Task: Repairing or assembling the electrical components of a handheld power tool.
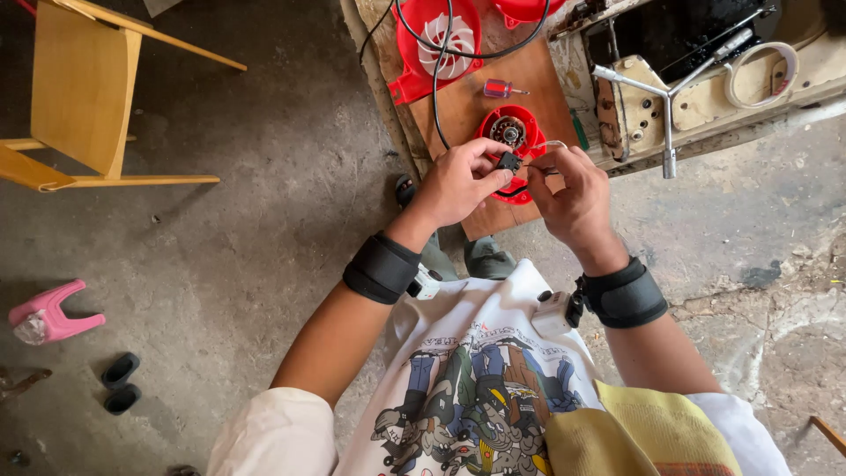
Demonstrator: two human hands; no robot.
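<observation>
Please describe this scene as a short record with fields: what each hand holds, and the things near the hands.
left hand: pinches a small black part between thumb and fingers
right hand: holds thin wires that run to the black part
below the hands: round red motor housing on a wooden board
on the board: red fan cover, black cable, red-handled screwdriver
to the right: metal cross wrench
floor, left: wooden chair, pink plastic piece

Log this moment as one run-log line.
left hand: pinches small black part | right hand: holds thin wire | below: red motor housing on board
</observation>
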